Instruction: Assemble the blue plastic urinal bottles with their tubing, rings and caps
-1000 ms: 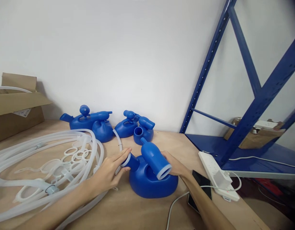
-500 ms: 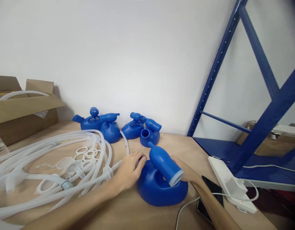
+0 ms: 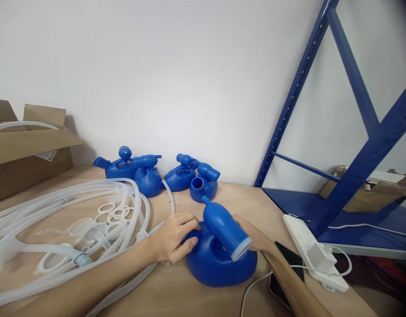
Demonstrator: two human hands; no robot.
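A blue plastic urinal bottle point(image 3: 219, 270) with a loop handle rests on the table in front of me. Slanting over its top is a blue funnel-shaped piece point(image 3: 224, 226), its pale-rimmed wide end towards me. My left hand point(image 3: 178, 237) is closed around the bottle's left end, thumb on the near side; the part beneath its fingers is hidden. Behind the funnel piece, my right hand point(image 3: 251, 233) grips the bottle's far right side, with most of its fingers out of sight.
Coiled clear tubing point(image 3: 133, 215) and several white rings point(image 3: 117, 213) lie left. More blue bottles point(image 3: 148, 180) stand by the wall. A cardboard box point(image 3: 34, 163) sits far left. A phone point(image 3: 285, 273), a power strip point(image 3: 308, 246) and a blue shelf rack point(image 3: 289, 92) are right.
My left hand has turned on the bottle's end, its thumb moving down the near side. My right hand stays behind the bottle. The whole view has shifted slightly.
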